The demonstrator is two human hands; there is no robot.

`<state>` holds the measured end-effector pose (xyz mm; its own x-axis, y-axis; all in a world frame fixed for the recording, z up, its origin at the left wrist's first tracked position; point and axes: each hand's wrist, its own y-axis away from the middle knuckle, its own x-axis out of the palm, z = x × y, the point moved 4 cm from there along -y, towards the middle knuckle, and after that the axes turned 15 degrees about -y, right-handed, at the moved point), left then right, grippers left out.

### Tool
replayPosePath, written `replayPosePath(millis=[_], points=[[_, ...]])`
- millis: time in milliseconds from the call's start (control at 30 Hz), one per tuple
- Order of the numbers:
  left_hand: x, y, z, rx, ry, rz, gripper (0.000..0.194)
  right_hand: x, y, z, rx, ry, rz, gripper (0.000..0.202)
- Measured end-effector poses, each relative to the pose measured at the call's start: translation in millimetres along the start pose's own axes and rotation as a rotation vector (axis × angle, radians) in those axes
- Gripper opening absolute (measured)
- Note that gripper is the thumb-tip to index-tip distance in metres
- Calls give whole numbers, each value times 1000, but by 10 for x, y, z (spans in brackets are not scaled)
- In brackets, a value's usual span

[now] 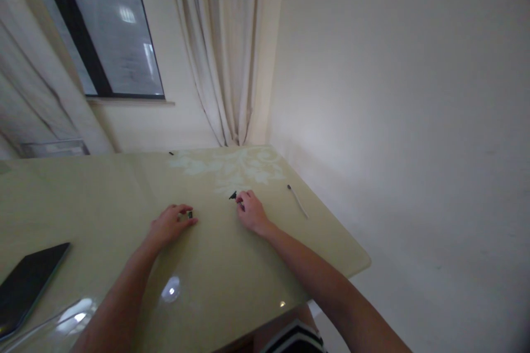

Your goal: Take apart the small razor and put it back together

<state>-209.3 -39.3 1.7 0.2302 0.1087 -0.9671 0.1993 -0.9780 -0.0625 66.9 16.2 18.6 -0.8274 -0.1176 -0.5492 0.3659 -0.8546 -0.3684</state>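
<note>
At the table [207, 276]
A black piece [232, 196] is pinched by the right hand [253, 214]; whether a dark bit [190, 214] is gripped by the half-open left hand [168, 224] is unclear.

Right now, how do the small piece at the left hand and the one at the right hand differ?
Shape: the left piece looks compact and blocky; the right piece looks thin and jagged.
Pose: the left piece sits within the pinch of the left hand; the right piece juts out beyond the right hand.
Shared: both are small with dark parts; finer detail is unclear.
</note>
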Motion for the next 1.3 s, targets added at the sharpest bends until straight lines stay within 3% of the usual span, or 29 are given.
replayPosePath(millis=[133, 233, 367, 467, 567, 667, 767, 833, 900, 967, 1033, 1133, 1300], points=[[18, 8, 73, 69, 97, -27, 45, 520, -197, 246, 73, -27, 16, 18], [-25, 16, 110, 52, 116, -55, 43, 770, -258, 340, 130, 2, 4, 18], [-65, 10, 81, 25, 100, -44, 41, 903, -235, 385, 155, 7, -9, 15], [-74, 21, 81, -16, 52, -22, 40, 839, -213, 362, 152, -83, -5, 16], [-96, 44, 110, -70, -4, -11, 42, 545, -193, 244, 166, -152, -18, 18], [-149, 77, 43, -83, -28, -70, 48, -32, -135, 34, 150, 3, -94, 19], [-162, 150, -267, 31, -15, -140, 47, -735, -6, -249, 186, 121, -194, 24], [-120, 230, -573, 151, -29, -160, 46, -1159, 121, -420, 215, 362, -267, 24], [-65, 314, -838, 194, -151, -207, 42, -1450, 258, -570, 252, 531, -291, 26], [-2, 369, -1005, 205, -248, -213, 41, -1584, 370, -697, 290, 565, -260, 29], [44, 388, -1058, 209, -282, -194, 42, -1573, 430, -781, 322, 512, -189, 26], [64, 382, -994, 217, -275, -163, 41, -1355, 411, -735, 280, 431, -101, 25], [23, 399, -856, 226, -318, -152, 37, -570, 201, -244, 69, 295, 114, 27]])
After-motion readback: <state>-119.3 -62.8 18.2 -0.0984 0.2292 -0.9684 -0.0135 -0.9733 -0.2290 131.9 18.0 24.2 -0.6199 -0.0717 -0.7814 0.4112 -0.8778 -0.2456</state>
